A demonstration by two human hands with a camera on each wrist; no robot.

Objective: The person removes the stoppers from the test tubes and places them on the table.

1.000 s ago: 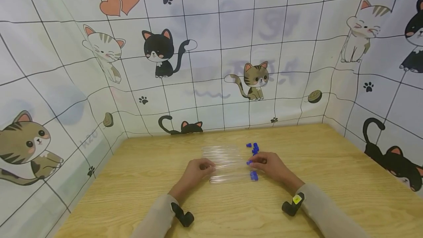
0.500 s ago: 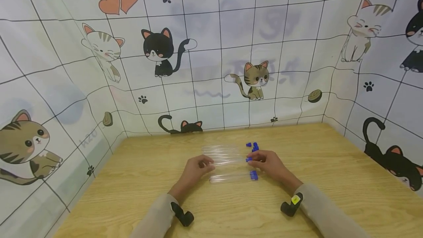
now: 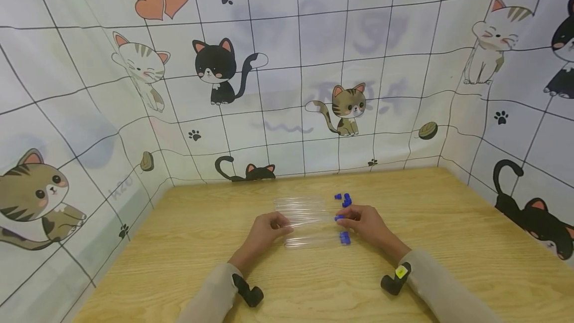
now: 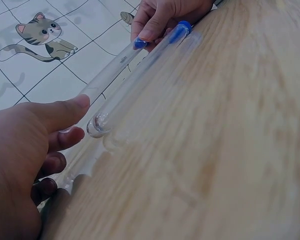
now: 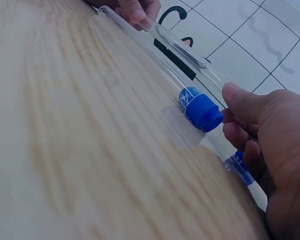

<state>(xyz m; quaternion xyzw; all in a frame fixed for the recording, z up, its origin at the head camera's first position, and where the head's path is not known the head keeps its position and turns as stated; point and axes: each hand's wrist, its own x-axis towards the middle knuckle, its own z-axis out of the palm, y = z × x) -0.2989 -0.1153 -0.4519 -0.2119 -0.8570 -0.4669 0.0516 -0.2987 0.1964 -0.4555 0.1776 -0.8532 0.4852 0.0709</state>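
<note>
My left hand (image 3: pixel 267 231) pinches the rounded end of a clear test tube (image 4: pixel 112 70) between thumb and fingers, a little above the table. At the tube's other end, my right hand (image 3: pixel 366 222) pinches a blue stopper (image 4: pixel 139 43) at the mouth; how deep it sits is hidden by the fingers. Just below, test tubes with blue stoppers (image 3: pixel 344 238) lie side by side on the wood; one such blue stopper (image 5: pixel 204 112) shows large in the right wrist view. Beyond the hands lies a row of clear test tubes (image 3: pixel 299 207).
Several loose blue stoppers (image 3: pixel 347 200) lie beyond the right hand, right of the tube row. The wooden table (image 3: pixel 215 203) meets a cat-patterned cloth wall (image 3: pixel 282 113) at the back and both sides. Each wrist wears a black camera (image 3: pixel 248 291).
Both hands stay nearly in place, shifting slightly away from me and back with the tube and stopper. The left fingers draw closer round the tube end. The lying tubes have not moved.
</note>
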